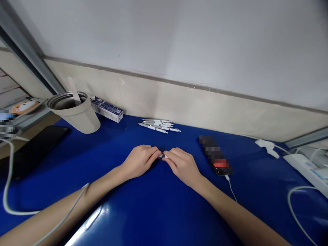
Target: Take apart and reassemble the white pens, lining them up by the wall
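Far to the left of the row of white-and-grey pens, a flat black device lies on the blue bench, with a white cable curling past it. Nearer the pens, though still to their left, stands a beige tumbler with a steel lining and a pale stick poking out of it. Closer still, a dark blue carton lies on its side. The pens themselves sit in a loose pile near the beige wall. Just below the pile, on the person's side, the left hand and right hand meet, the fingers of both closed on a small white piece. They hide most of it, so I can't tell exactly what it is. To the right of the pens lies a phone with its screen blurred and a white charging cable running from its end. Farther right are a white plug and a white power strip.
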A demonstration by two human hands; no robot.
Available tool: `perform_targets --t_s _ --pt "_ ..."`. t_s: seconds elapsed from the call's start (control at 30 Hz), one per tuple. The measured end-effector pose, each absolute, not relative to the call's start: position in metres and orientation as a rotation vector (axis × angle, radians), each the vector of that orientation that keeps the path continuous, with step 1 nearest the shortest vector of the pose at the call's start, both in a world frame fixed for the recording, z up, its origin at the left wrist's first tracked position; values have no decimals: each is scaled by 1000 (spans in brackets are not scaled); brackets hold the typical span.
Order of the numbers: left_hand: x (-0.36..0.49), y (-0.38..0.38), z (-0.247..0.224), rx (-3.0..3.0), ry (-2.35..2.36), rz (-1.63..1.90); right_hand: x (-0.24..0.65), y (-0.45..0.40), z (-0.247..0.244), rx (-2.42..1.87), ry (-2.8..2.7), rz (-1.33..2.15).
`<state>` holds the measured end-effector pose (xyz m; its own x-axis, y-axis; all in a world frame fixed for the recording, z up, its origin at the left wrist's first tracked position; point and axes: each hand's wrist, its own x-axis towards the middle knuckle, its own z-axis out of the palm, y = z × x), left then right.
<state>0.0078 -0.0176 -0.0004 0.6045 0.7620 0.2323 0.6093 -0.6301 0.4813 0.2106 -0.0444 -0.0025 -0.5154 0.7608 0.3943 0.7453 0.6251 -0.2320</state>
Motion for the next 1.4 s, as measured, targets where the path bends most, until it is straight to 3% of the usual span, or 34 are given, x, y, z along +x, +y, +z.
perform_targets --t_s 0.33,0.43,0.57,0.77,0.93,1.13,1.4 --pt "7 -21 5 2514 895 869 211 -46 -5 -1206 -2333 118" --pt "8 -20 5 2452 1016 938 211 -46 -5 -1220 -2306 116" --pt "7 -17 3 2317 1241 845 211 -45 -5 -1241 -2286 143" --pt "6 -17 4 2378 1008 960 212 -42 -5 -1256 -2270 192" --pt "7 -17 4 2224 1228 884 212 -42 -6 -1248 -2275 189" --pt "6 -17 5 2315 1026 937 212 -41 -6 -1273 -2267 207" --pt "6 -15 3 2271 1103 839 213 -40 -6 -1275 -2275 233"
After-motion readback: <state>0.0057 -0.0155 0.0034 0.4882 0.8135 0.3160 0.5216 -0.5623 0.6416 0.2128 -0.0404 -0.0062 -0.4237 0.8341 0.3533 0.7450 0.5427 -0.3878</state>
